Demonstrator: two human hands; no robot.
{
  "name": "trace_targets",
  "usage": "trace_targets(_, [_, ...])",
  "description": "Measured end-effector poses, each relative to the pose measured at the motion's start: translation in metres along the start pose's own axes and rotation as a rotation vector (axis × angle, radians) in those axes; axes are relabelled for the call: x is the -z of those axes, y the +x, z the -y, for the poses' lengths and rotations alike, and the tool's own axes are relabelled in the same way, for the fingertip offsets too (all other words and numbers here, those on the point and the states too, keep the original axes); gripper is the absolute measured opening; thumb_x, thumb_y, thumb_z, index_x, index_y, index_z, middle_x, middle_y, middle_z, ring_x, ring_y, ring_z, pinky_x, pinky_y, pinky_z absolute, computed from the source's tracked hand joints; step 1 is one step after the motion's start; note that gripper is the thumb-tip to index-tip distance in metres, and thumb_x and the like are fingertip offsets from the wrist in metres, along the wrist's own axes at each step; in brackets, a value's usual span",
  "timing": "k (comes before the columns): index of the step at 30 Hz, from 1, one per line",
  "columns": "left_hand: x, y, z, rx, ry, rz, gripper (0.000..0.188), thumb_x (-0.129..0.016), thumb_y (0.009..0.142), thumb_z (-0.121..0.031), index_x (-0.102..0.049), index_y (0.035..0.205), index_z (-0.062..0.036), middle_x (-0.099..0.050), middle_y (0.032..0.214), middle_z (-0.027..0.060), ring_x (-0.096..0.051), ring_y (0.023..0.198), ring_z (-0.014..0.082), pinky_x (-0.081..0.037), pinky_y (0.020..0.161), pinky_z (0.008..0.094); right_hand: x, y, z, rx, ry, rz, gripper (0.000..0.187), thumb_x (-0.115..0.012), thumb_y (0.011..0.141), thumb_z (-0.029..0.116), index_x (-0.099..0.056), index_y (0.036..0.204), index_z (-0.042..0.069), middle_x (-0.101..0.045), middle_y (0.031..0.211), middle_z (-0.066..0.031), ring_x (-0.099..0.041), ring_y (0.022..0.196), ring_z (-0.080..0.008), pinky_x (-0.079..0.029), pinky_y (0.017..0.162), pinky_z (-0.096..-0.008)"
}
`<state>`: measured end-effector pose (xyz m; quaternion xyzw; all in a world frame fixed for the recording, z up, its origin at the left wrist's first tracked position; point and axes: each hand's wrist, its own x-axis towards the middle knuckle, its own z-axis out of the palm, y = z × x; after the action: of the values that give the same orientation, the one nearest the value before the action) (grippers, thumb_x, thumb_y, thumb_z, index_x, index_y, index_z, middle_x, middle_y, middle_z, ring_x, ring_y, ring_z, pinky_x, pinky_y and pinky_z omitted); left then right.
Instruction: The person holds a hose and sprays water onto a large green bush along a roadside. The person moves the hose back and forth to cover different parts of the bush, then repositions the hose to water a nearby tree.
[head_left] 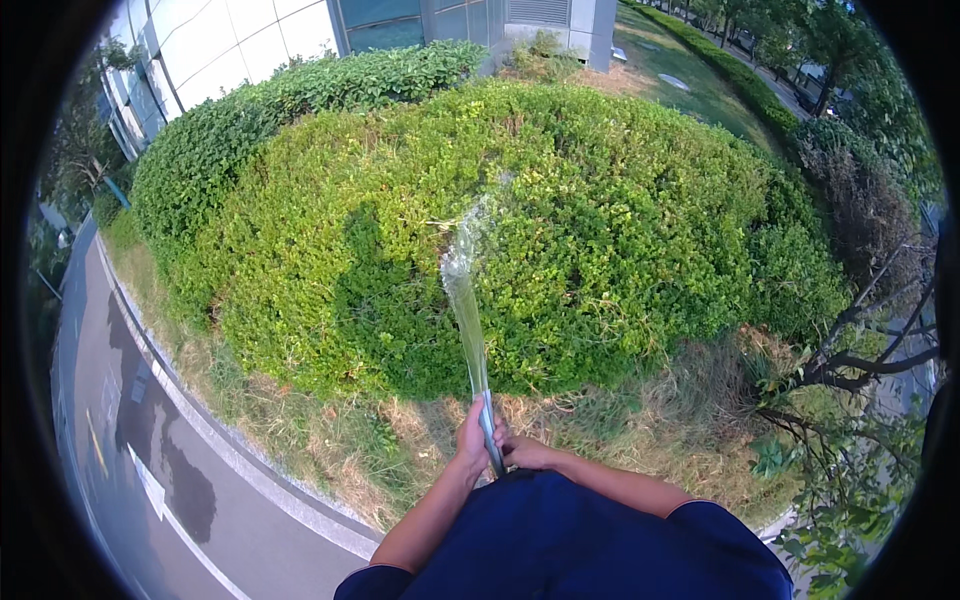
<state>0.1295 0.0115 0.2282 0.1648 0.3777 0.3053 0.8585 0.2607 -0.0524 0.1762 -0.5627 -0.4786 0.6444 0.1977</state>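
My left hand (468, 436) is wrapped round a light-coloured hose (488, 425) near its outlet. Close beside it, lower on the hose, my right hand (526, 453) grips with its fingers partly hidden behind the hose. A stream of water (468, 310) leaves the outlet, widens and breaks into spray over a broad green hedge (610, 220). The lower part of the hose disappears behind my dark blue shirt.
Dry grass (300, 430) borders the hedge's near side. To the left, a stone kerb (250, 465) edges a road (190, 480) with wet patches. Bare branches (870, 365) reach in at right. A building (240, 45) stands behind the hedge.
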Motion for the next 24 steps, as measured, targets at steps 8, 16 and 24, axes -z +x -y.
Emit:
trace_targets(8, [-0.041,0.009,0.034,0.067,0.119,0.083,0.044,-0.047,0.097,-0.049,-0.050,0.081,-0.0074,-0.046,0.058,0.0050,-0.048,0.052,0.0179,-0.040,0.050,0.0317,0.028,-0.043,0.006,0.169,0.065,0.123,0.035,-0.074,0.072,0.032,-0.058,0.089,0.006,-0.060,0.089,-0.0067,-0.055,0.086,-0.0177,-0.043,0.077,-0.0314])
trace_targets(16, [-0.069,0.018,0.052,0.029,0.254,0.026,0.043,-0.046,0.099,-0.045,-0.054,0.086,-0.0055,-0.052,0.060,0.0056,-0.051,0.052,0.0178,-0.046,0.052,0.0299,0.038,-0.022,-0.048,0.176,0.068,0.100,0.032,-0.076,0.074,0.030,-0.057,0.086,0.006,-0.059,0.085,-0.0032,-0.055,0.080,-0.0153,-0.044,0.073,-0.0306])
trace_targets(24, [-0.107,0.031,0.067,0.050,0.412,0.061,0.041,-0.051,0.099,-0.043,-0.057,0.085,-0.0042,-0.054,0.060,0.0039,-0.051,0.049,0.0135,-0.043,0.046,0.0250,0.061,-0.033,-0.077,0.234,-0.041,-0.002,0.038,-0.071,0.076,0.041,-0.059,0.088,0.008,-0.062,0.085,-0.0071,-0.058,0.080,-0.0202,-0.047,0.073,-0.0353])
